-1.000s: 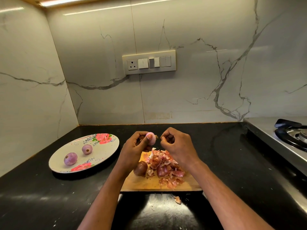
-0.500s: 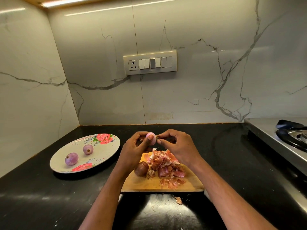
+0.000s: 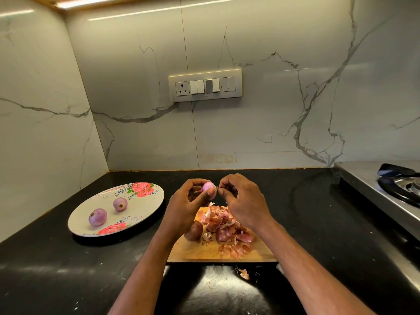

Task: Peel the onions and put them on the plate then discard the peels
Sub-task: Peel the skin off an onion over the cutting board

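Both forearms reach forward from the bottom edge and converge above the far end of the cutting board (image 3: pixel 204 251). The left hand (image 3: pixel 184 205) is raised over the board's far left corner, palm turned inward, fingers arched over the top of a small pink onion (image 3: pixel 209 188) and the thumb pressed against its near side, so the onion sits gripped at the fingertips. The right hand (image 3: pixel 243 201) hovers over the board's far edge, back of the hand toward the camera, thumb and forefinger pinched together at the onion's right tip, remaining fingers loosely curled. The 2 hands nearly touch.
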`<state>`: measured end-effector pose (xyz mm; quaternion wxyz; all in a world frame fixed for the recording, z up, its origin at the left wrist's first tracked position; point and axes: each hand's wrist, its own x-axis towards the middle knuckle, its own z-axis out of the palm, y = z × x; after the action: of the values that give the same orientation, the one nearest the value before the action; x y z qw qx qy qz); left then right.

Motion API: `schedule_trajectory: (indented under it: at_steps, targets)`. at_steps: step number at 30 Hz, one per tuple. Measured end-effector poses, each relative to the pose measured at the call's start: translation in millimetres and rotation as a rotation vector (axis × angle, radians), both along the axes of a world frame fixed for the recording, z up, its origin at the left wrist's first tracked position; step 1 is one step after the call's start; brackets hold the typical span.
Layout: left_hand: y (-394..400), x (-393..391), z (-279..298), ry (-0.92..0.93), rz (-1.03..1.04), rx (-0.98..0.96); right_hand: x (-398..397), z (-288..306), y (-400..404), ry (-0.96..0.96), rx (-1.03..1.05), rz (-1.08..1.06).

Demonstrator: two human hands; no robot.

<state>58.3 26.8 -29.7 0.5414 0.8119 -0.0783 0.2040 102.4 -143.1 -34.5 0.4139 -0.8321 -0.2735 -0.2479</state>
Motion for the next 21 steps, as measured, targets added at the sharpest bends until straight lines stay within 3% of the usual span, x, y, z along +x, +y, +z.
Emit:
schedule_trajectory:
  at_steps: [11,21]
  targets:
    - [6.4,2.0,-1.0,-0.046,0.092,-0.051,-0.1,3.6,-6.3,0.294,0.227,0.086]
    - [6.9,4.3,-6.3,-0.065,0.127,0.155,-4.7,5.8,-1.3,0.159,0.092,0.219]
